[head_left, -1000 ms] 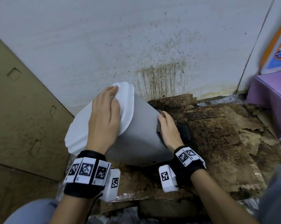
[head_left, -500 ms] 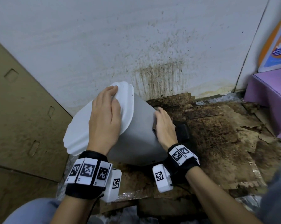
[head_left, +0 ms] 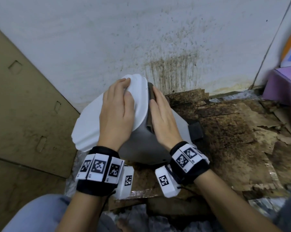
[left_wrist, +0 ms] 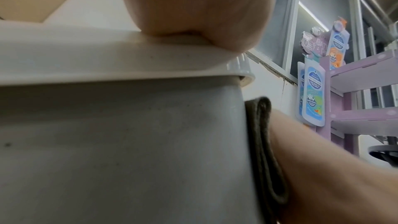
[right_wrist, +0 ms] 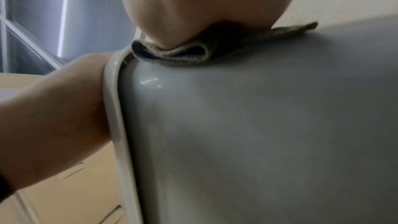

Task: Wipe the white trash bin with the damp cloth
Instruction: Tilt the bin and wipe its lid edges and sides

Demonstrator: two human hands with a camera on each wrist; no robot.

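Observation:
The trash bin [head_left: 141, 144] has a grey body and a white lid [head_left: 91, 121] and leans tilted toward the wall. My left hand [head_left: 118, 111] lies flat on the lid with its fingers straight, pressing it. My right hand [head_left: 163, 118] presses a folded dark cloth [head_left: 152, 92] flat against the bin's upper side, just under the lid rim. In the left wrist view the cloth [left_wrist: 264, 151] is sandwiched between the bin wall [left_wrist: 129, 142] and my right hand [left_wrist: 323, 168]. In the right wrist view the cloth [right_wrist: 189, 54] bunches under my palm [right_wrist: 204, 6].
A stained white wall [head_left: 158, 47] rises right behind the bin. Brown cardboard [head_left: 24, 114] leans at the left. Soggy, dirty cardboard [head_left: 233, 139] covers the floor at right. A black pedal [head_left: 195, 131] sticks out of the bin. A purple shelf [head_left: 285, 86] stands far right.
My right hand has slid the cloth up the bin's side, from near the pedal to just under the lid rim. The left hand has stayed on the lid.

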